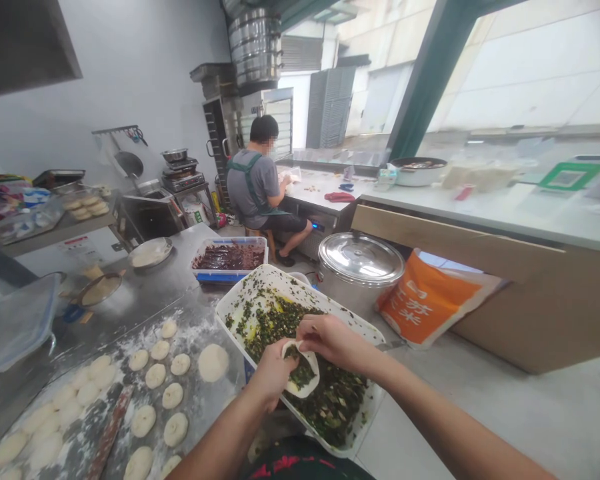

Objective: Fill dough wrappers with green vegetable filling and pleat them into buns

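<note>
My left hand [273, 377] cups a round dough wrapper [305, 373] with dark green filling in it. My right hand [330, 340] pinches the wrapper's upper edge, fingers closed on the dough. Both hands hover over a white rectangular tub [230, 303] of chopped green vegetable filling. On the floured steel counter [145, 300] to the left lie several raw dough pieces [173, 397] and one flattened dough round [213, 362].
A blue-rimmed tub of dark red filling [230, 257] sits behind the white tub. A lidded steel pot [361, 263] and an orange bag [425, 300] stand on the floor at right. A seated person [255, 183] works at a far counter. A wooden counter [530, 280] runs along the right.
</note>
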`<state>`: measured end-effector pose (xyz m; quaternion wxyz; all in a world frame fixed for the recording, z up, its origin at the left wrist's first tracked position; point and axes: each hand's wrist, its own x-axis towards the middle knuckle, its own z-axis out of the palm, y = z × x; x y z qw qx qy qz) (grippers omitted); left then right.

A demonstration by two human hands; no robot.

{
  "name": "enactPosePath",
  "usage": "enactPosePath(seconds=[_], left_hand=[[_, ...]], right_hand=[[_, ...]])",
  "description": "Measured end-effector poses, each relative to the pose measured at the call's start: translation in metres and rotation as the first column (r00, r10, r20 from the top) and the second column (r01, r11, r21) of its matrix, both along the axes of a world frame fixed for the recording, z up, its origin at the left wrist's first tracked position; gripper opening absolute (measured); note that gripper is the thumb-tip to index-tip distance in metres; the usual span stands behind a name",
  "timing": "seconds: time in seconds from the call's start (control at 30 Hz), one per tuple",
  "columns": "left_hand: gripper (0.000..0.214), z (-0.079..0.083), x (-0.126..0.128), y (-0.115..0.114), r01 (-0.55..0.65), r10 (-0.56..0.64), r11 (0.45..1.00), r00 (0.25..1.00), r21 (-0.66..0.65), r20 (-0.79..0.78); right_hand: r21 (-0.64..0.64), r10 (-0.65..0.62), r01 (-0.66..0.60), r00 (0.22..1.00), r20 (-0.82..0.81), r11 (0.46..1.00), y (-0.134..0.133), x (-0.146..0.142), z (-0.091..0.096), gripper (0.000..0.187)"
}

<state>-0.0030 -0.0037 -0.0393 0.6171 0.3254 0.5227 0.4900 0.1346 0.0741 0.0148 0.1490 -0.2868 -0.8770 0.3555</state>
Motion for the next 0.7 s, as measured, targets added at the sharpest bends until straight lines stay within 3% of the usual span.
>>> enactPosePath(seconds=[0.17, 0.27, 0.37, 0.47, 0.53, 0.6, 0.7], left_hand=[[0.019, 0.003, -0.001, 0.005, 0.098, -0.095, 0.995, 0.992, 0.027, -0.087], [0.025, 0.011, -0.006, 0.009, 0.06, -0.063, 0.997, 0.993, -0.04, -0.101], [0.037, 0.022, -0.011, 0.01, 0.077, -0.052, 0.983, 0.987, -0.166, 0.153], [0.04, 0.028, -0.011, 0.008, 0.075, -0.028, 0.994, 0.889, -0.084, 0.458], [0.041, 0.027, -0.008, 0.006, -0.036, 0.042, 0.999, 0.868, -0.023, 0.495], [0.043, 0.023, -0.004, 0.005, -0.11, 0.111, 0.994, 0.891, -0.03, 0.439], [0.041, 0.016, 0.001, 0.007, -0.104, 0.122, 0.992, 0.945, -0.075, 0.304]], right_hand=[[-0.07, 0.031, -0.03, 1.0, 0.007, 0.997, 0.001, -0.003, 0.001, 0.012], [0.004, 0.012, -0.012, 1.0, 0.024, 1.0, 0.005, -0.003, -0.002, 0.011], [-0.023, -0.091, 0.09, 0.995, -0.047, 0.996, 0.008, -0.003, -0.01, 0.013], [-0.266, -0.21, 0.159, 0.962, -0.176, 0.951, 0.01, -0.003, -0.021, 0.023], [-0.357, -0.221, 0.129, 0.947, -0.232, 0.925, 0.009, -0.003, -0.025, 0.027], [-0.26, -0.183, 0.121, 0.956, -0.23, 0.958, 0.007, -0.002, -0.024, 0.026], [0.0, -0.037, 0.037, 0.986, -0.16, 0.999, 0.002, -0.001, -0.013, 0.02]])
